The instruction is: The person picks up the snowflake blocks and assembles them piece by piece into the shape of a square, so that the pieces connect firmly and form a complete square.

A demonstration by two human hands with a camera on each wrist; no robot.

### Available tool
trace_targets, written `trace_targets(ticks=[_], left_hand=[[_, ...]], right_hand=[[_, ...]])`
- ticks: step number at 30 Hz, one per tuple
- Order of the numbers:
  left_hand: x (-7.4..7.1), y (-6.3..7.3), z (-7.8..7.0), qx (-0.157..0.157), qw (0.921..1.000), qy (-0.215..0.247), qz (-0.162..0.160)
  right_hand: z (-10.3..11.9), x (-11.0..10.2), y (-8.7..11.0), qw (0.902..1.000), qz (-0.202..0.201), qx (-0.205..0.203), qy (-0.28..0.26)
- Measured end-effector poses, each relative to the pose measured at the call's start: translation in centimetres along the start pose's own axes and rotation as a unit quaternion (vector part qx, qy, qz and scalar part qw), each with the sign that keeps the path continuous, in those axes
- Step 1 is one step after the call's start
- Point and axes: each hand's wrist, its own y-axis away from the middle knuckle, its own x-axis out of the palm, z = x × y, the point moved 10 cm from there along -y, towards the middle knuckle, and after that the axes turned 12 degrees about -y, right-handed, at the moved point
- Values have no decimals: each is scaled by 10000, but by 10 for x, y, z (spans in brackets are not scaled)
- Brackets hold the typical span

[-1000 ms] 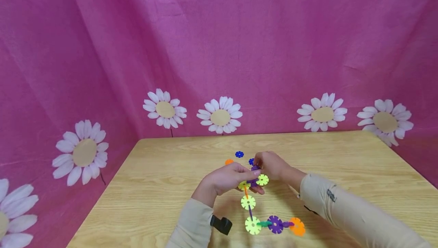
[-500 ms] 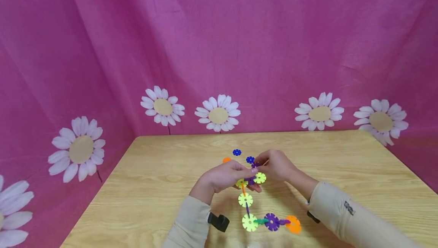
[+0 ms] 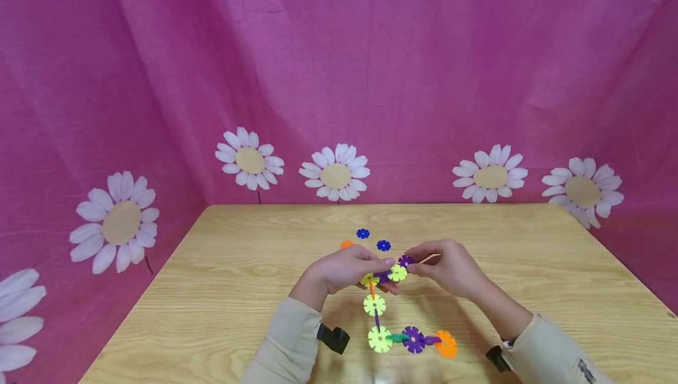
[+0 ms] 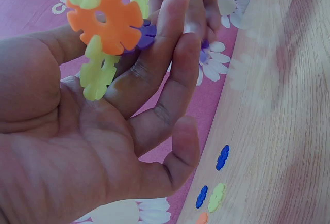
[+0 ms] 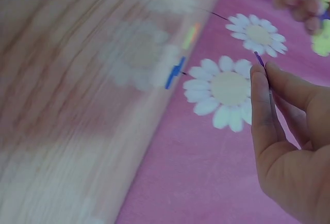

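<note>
Pink daisy cloth [image 3: 397,78] behind wood worktop [image 3: 254,260]. Right hand [image 3: 450,267]: fingers pinching purple disc [image 3: 406,261] at its 9 o'clock, nearer hand. Disc sits 1 o'clock of chain-end yellow disc [image 3: 397,273]; gap in right-wrist view. Left hand [image 3: 343,268] pinches chain [image 3: 371,304], running to 6 o'clock, then 3.
</note>
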Motion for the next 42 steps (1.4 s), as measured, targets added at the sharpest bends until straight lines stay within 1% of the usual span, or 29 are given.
trace_targets(ticks=[3, 8, 14, 18, 23, 26, 29, 32, 38, 42], left_hand=[[1, -2, 1, -34, 10000, -3, -28], [0, -2, 4, -80, 9999, -64, -63], [-2, -2, 2, -67, 9999, -86, -103], [-3, -2, 1, -47, 9999, -70, -107], [-3, 0, -1, -39, 9999, -37, -128], [-1, 1, -2, -3, 9999, -38, -115], [-1, 1, -2, 13, 9999, -16, -98], [0, 2, -1, 57, 9999, 111, -47], [3, 1, -6, 319, 9981, 501, 130], [4, 0, -8, 410, 9978, 510, 147]], right_hand=[[5, -7, 10, 9996, -78, 43, -251], [13, -13, 22, 9979, -36, 51, -640], [20, -20, 28, 9978, -30, 118, -655], [23, -23, 30, 9972, -48, 137, -730], [29, -19, 30, 9942, -9, -174, -1064], [29, -16, 30, 9925, 6, -275, -1189], [29, -14, 30, 9928, -2, -232, -1179], [28, -14, 31, 9928, -23, -154, -1185], [26, -15, 30, 9912, -28, -108, -1321], [24, -14, 29, 9900, -16, -60, -1411]])
